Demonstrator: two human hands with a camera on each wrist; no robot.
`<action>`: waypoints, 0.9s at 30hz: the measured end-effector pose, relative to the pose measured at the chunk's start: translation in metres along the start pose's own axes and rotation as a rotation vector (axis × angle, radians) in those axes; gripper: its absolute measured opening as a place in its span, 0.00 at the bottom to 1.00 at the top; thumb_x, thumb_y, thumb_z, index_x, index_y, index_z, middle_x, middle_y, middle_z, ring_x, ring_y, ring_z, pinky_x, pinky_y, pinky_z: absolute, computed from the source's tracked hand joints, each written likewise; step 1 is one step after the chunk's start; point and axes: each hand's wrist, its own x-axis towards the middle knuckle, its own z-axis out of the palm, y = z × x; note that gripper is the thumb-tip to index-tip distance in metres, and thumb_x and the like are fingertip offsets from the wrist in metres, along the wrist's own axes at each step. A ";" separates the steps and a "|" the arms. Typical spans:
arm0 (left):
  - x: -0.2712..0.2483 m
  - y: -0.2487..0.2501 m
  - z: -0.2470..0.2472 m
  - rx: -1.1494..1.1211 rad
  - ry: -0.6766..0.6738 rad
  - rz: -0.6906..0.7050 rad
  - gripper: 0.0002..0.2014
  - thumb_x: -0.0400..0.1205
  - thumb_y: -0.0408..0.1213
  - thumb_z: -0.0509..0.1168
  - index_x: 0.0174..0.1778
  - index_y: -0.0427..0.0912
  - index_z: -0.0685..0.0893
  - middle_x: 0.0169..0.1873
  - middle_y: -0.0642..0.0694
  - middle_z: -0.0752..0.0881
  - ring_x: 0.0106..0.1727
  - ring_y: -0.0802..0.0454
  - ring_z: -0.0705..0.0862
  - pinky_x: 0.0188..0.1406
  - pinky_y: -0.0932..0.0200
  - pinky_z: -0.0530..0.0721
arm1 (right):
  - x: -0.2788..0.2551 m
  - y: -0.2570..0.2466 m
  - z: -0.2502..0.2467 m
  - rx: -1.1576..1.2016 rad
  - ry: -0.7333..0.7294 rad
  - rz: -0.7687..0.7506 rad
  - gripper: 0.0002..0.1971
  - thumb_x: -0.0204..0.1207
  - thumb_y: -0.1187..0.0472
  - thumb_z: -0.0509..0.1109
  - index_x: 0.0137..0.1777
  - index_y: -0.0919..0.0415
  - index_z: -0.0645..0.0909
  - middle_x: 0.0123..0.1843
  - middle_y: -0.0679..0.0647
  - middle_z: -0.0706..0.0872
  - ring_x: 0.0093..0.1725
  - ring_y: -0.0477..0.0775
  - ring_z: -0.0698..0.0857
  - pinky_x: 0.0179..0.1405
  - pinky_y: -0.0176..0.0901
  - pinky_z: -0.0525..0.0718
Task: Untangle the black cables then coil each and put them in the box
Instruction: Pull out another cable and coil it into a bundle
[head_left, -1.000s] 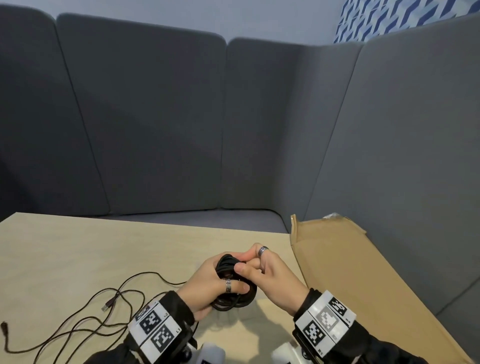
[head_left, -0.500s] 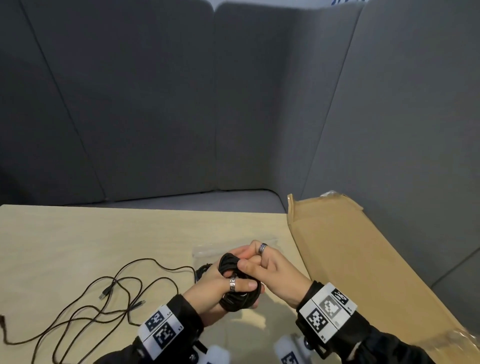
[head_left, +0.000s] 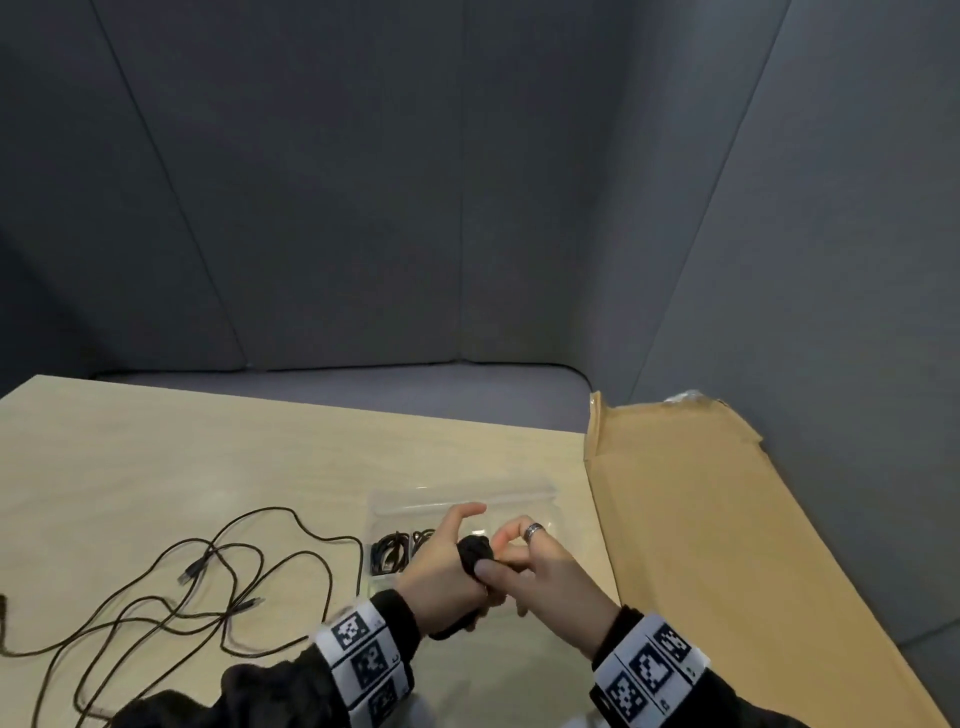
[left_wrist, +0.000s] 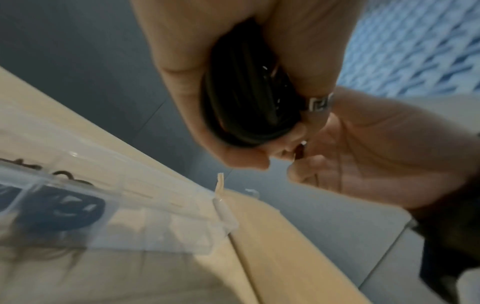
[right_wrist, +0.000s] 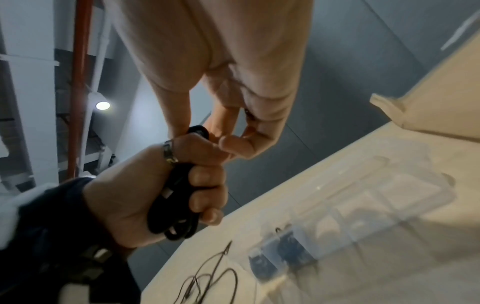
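Observation:
A coiled black cable (head_left: 471, 555) is gripped in my left hand (head_left: 439, 566), just above the table and in front of the clear plastic box (head_left: 519, 496). The left wrist view shows the fingers (left_wrist: 309, 82) curled round the coil (left_wrist: 246, 98). My right hand (head_left: 527, 564) pinches the coil's top, with its thumb on the loops (right_wrist: 198, 130). Two small coiled cables (head_left: 390, 553) lie in the box's left compartments. Loose black cables (head_left: 208, 587) sprawl tangled on the table to the left.
A flattened brown cardboard sheet (head_left: 701, 519) lies along the wooden table's (head_left: 208, 457) right side. Grey padded booth walls (head_left: 415, 208) and a bench enclose the far and right sides.
Both hands have carried the coil forward to the clear box, which has come into view. The head view has tilted down. My left index finger now sticks out.

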 end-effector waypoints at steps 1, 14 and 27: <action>0.002 -0.006 0.004 0.054 -0.008 -0.009 0.38 0.68 0.23 0.69 0.69 0.55 0.62 0.28 0.46 0.84 0.20 0.53 0.78 0.19 0.58 0.78 | 0.000 0.006 0.000 -0.018 0.003 0.017 0.13 0.77 0.61 0.70 0.54 0.57 0.68 0.39 0.50 0.88 0.31 0.39 0.82 0.30 0.31 0.74; 0.054 -0.039 0.007 -0.122 0.387 -0.031 0.21 0.72 0.26 0.73 0.52 0.39 0.68 0.42 0.45 0.79 0.38 0.57 0.80 0.29 0.73 0.78 | 0.096 0.048 -0.036 -0.147 0.110 0.063 0.08 0.80 0.65 0.64 0.44 0.52 0.70 0.34 0.49 0.82 0.35 0.44 0.80 0.39 0.36 0.75; 0.079 -0.078 0.011 0.651 0.438 -0.049 0.24 0.84 0.34 0.59 0.76 0.43 0.64 0.55 0.38 0.83 0.61 0.43 0.75 0.58 0.59 0.72 | 0.139 0.084 -0.016 -0.623 0.144 0.142 0.08 0.82 0.57 0.61 0.50 0.57 0.63 0.52 0.63 0.84 0.53 0.62 0.84 0.50 0.47 0.78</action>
